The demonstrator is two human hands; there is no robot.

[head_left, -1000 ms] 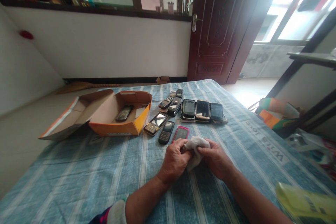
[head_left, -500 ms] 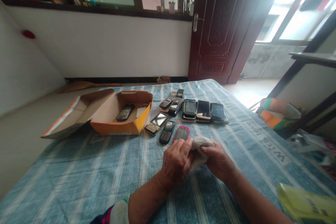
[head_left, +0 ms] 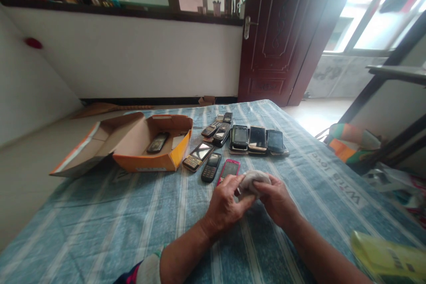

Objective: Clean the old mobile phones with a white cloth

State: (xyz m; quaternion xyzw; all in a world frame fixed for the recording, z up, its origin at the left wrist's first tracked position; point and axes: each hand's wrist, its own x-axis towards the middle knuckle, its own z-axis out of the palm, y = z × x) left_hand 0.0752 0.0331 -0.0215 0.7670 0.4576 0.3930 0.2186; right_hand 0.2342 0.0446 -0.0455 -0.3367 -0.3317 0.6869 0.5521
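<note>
My right hand (head_left: 278,199) grips a crumpled white cloth (head_left: 254,182), thumb pressed on its near side. Against the cloth's left side, my left hand (head_left: 226,202) closes thumb and fingers on something mostly hidden; only a thin pale edge shows there. Just beyond my left fingers lies a pink-framed phone (head_left: 229,169), its lower end covered by the hand. To its left are a black keypad phone (head_left: 211,167) and a gold-and-black phone (head_left: 199,156).
An open orange cardboard box (head_left: 146,163) with a phone (head_left: 158,142) inside stands at left. Several more phones (head_left: 221,134) lie behind, and stacked ones (head_left: 257,139) sit farther right. A yellow packet (head_left: 389,255) rests at the near right on the striped blue cloth cover (head_left: 133,230).
The white cloth is bunched more tightly between my hands. My left thumb has opened away from its fingers and now points toward the cloth. The phones and box stay put.
</note>
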